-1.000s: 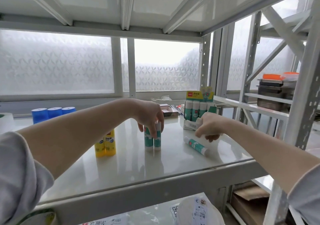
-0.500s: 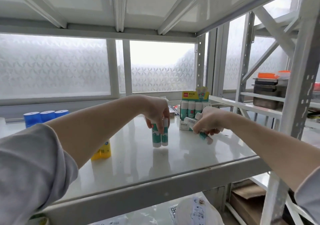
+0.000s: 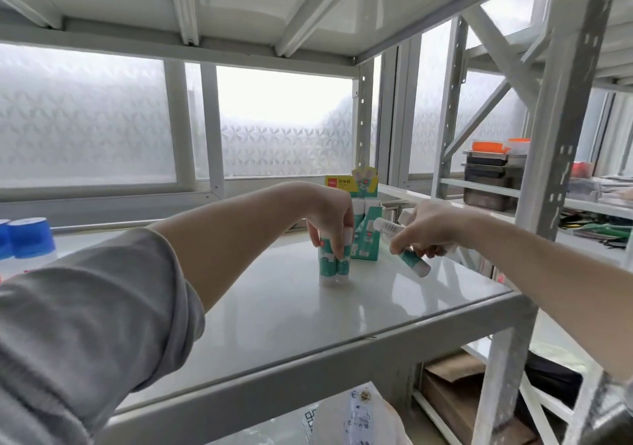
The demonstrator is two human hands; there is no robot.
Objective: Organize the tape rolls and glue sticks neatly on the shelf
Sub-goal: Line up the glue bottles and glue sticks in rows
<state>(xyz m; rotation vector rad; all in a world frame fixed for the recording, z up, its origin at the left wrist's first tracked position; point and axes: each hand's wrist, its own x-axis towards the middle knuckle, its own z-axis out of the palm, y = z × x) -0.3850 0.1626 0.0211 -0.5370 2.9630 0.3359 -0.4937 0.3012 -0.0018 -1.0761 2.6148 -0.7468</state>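
Two upright glue sticks (image 3: 94, 262) are standing mid-shelf (image 3: 274, 311), left hand (image 3: 330, 216) pinching their caps from above. Right hand (image 3: 433, 228) is gripping a tilted glue stick (image 3: 412, 262), fingers curled round. Best to stand it flush beside the pair. Display box (image 3: 364, 235) is crowding just behind; blue-capped rolls (image 3: 29, 239) are sitting far left.

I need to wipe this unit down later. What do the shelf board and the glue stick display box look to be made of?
Shelf board: probably painted metal or laminate with a glossy white finish, since it mirrors the window light. Display box: looks like thin printed cardboard, matte, with folded edges and a cut-out header.
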